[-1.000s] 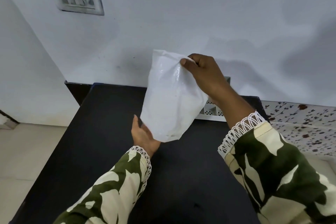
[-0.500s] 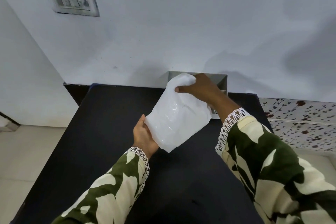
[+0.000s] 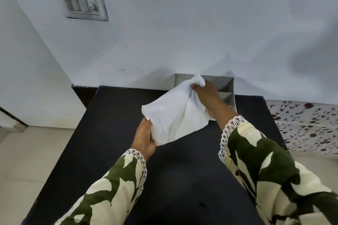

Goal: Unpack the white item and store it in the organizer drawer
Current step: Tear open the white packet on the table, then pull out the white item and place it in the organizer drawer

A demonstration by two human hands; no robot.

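Note:
A white plastic packet (image 3: 175, 115) is held tilted above the black table (image 3: 109, 133), in front of the grey organizer drawer (image 3: 225, 86). My left hand (image 3: 144, 137) grips the packet's lower left corner. My right hand (image 3: 206, 95) pinches its bunched upper end, over the organizer. What is inside the packet is hidden. The organizer stands against the wall at the table's far edge; its dividers show, and the packet and my right hand cover much of it.
A white wall with a switch plate (image 3: 83, 3) rises right behind the table. A patterned surface (image 3: 301, 120) lies to the right of the table. Pale floor (image 3: 27, 160) shows to the left.
The packet has come down from upright in the air to a low, flatter tilt near the table. My right hand moved down and back over the organizer, bunching the top end.

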